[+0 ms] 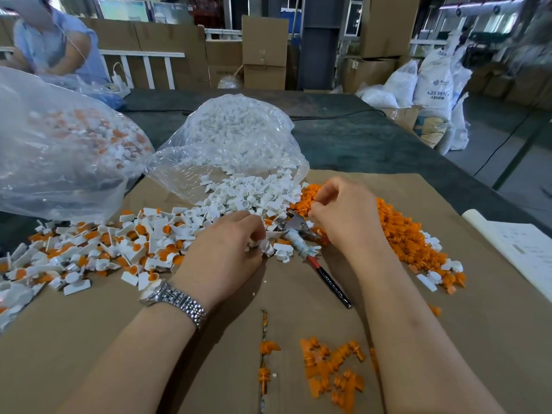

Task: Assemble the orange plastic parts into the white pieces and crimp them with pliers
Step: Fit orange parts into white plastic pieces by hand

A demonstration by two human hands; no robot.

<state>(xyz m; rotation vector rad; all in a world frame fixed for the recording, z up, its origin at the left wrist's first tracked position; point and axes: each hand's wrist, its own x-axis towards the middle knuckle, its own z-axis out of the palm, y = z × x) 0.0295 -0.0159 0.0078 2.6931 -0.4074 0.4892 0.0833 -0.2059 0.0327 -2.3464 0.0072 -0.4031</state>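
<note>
My left hand (230, 249) rests on the cardboard with its fingers curled round a white piece (259, 244) at the edge of the white pile (254, 195). My right hand (343, 216) reaches into the orange pile (400, 231), fingertips pinching among the orange parts; what it holds is hidden by the fingers. The pliers (301, 237) lie between both hands, jaws pointing away, with a tape-wrapped handle and a red-and-black handle running toward me. Neither hand holds them. Assembled white-and-orange pieces (119, 246) are spread out to the left.
Two clear plastic bags stand behind: one with white pieces (236, 138), one with mixed pieces (59, 150) at the left. Loose orange parts (331, 369) lie near me. A paper sheet (519, 249) lies at the right. Another person (53, 43) sits at far left.
</note>
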